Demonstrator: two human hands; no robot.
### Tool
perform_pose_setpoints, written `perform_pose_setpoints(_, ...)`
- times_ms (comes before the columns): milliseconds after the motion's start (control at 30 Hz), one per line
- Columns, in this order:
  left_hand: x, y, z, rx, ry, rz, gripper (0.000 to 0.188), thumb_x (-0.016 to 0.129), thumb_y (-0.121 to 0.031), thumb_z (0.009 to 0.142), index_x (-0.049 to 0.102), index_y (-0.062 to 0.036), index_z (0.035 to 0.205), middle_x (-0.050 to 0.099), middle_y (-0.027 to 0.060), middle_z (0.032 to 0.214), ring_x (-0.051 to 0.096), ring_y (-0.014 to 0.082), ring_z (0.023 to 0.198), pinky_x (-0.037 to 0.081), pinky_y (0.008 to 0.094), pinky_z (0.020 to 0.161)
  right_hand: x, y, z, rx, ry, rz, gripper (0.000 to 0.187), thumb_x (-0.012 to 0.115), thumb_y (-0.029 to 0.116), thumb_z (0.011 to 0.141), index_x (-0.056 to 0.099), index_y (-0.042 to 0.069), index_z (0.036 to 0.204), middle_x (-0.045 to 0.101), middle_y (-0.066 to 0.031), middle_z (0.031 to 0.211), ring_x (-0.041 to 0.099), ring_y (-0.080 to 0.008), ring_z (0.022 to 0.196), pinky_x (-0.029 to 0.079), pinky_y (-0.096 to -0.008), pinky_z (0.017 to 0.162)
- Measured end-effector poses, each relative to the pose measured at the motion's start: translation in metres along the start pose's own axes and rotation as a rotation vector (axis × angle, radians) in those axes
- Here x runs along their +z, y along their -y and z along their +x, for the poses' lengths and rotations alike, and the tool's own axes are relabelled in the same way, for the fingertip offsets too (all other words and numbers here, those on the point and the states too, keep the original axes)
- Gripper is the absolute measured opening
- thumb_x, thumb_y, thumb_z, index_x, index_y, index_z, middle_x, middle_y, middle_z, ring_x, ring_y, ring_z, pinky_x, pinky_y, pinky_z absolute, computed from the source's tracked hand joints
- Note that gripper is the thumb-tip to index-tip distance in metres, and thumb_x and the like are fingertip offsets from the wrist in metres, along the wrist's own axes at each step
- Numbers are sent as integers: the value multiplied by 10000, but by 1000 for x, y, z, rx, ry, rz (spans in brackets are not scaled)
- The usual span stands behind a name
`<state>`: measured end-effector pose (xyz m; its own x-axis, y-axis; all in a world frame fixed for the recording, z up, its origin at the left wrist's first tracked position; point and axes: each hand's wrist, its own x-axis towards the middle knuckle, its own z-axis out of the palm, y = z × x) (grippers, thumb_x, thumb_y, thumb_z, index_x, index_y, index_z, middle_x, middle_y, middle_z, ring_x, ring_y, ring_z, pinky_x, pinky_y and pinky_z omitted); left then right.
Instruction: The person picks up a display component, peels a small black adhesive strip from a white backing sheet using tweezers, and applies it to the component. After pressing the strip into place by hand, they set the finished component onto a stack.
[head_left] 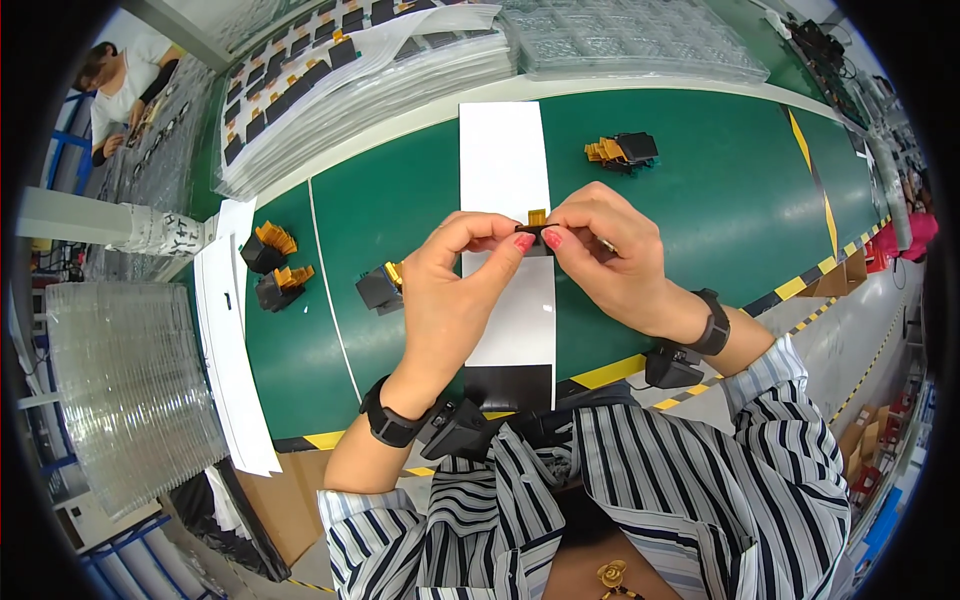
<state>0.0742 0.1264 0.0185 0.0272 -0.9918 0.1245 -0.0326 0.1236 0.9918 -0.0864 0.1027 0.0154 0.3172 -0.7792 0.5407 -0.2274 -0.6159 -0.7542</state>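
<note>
My left hand (455, 275) and my right hand (612, 255) meet over a white strip (505, 150) that runs down the green table mat. Between both hands' thumbs and fingertips is a small black part with an orange flex cable (537, 217); the cable points away from me. The fingers hide much of its dark body. Left of my left hand lies a small stack of similar black parts (379, 288). Farther left are two more stacks, an upper one (268, 247) and a lower one (282, 288). Another pile (625, 151) lies beyond my right hand.
Trays of black parts (300, 95) are stacked at the far left, with clear plastic trays (640, 40) beside them. More clear trays (130, 385) stand left of the table. Yellow-black tape (610, 372) marks the near edge. Another person (130, 90) sits at the upper left.
</note>
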Motion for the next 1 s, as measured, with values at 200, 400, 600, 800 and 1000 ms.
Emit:
perform_pose_setpoints(200,1,-3,-2,-120,34,-160,106,618,-31,760,606,6,859,595,11,789,515,67,731,419,198,681,-1,11,1,228,68,101,55,572,-14,776,554,-18,828,548,-44,783,439,-63,567,342,-186,474)
perform_pose_setpoints(400,7,2,0,-183,72,-225,201,574,-21,800,568,7,999,594,22,824,530,77,789,421,205,722,-18,-5,11,72,46,-79,37,535,1,804,563,-11,824,560,-57,790,490,-112,654,392,-225,566)
perform_pose_setpoints(600,9,-4,1,-132,78,-247,323,532,-30,834,466,-13,1150,584,35,871,531,93,847,409,218,769,-79,-49,42,31,-119,-389,71,510,14,812,575,-11,818,565,-70,785,518,-153,726,416,-247,658)
perform_pose_setpoints(800,2,2,-1,-112,85,-198,271,516,-53,851,488,-13,1118,580,38,875,527,90,857,409,238,783,-76,-56,35,134,-77,-484,101,488,16,829,582,-18,817,572,-66,777,524,-151,735,408,-222,702)
perform_pose_setpoints(1000,-22,-24,-24,-23,128,341,220,570,-45,785,553,-2,1000,587,65,886,543,161,822,421,277,767,-78,10,27,148,-277,-103,163,472,58,859,573,-48,788,590,-87,801,560,-153,710,447,-226,653)
